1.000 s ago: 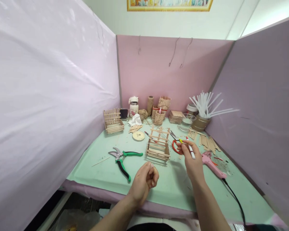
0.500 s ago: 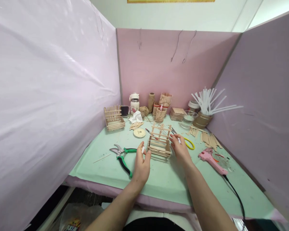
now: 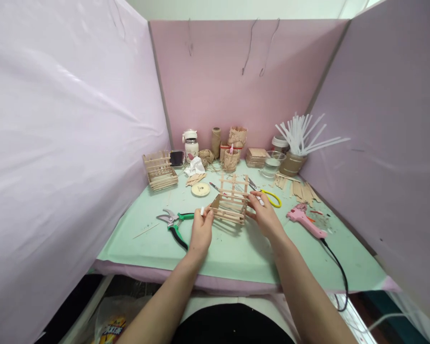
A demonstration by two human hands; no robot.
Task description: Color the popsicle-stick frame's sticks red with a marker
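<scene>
At lower left we see a clear plastic bag [image 3: 102, 313] with bold yellow-red print, too small to read; the round cream lid's [image 3: 200, 189] dark lettering is illegible too. Our left hand [image 3: 201, 235], a white cap [image 3: 202, 210] between its fingers, pinches the left corner of the pale wooden craft-stick rack [image 3: 229, 215], tilted above the mint-green cloth [image 3: 232, 255]. Our right hand [image 3: 264, 216] clasps its right side, along with a white marker [image 3: 260, 201].

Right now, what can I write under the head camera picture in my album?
Left hand and right hand hold a stick basket between green-handled clippers and a pink glue gun.
</scene>
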